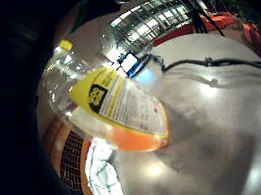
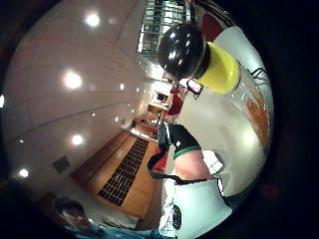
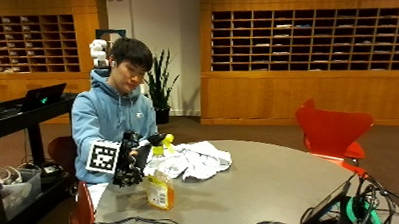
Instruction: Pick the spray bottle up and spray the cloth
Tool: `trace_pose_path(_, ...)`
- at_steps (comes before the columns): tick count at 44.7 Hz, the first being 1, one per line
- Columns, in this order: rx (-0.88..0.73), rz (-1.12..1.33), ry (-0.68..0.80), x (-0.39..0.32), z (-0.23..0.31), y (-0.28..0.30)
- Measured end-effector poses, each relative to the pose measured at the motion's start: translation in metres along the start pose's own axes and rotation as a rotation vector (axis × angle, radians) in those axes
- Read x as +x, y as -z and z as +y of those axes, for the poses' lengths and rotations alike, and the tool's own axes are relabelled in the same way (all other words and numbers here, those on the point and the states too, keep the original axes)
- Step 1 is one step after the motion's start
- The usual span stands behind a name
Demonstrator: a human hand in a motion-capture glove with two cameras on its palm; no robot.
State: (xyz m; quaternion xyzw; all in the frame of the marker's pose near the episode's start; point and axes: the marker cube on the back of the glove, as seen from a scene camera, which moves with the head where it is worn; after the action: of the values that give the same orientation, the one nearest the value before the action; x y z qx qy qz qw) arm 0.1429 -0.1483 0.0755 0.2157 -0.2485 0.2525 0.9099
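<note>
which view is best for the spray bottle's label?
The little finger side palm view: the spray bottle fills it, yellow-and-white label facing the camera above orange liquid. The outside view shows the whole bottle by the right hand, label too small to read. The thumb side view shows only its black top and yellow collar.

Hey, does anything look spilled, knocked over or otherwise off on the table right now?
Nothing stands out. The spray bottle is upright by the gloved right hand, and the white cloth lies crumpled on the table, with no spill visible.
</note>
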Motion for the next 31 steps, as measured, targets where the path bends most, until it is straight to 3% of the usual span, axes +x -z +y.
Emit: trace_pose_path(31,-0.128,-0.020,-0.224,0.000,-0.032,-0.027)
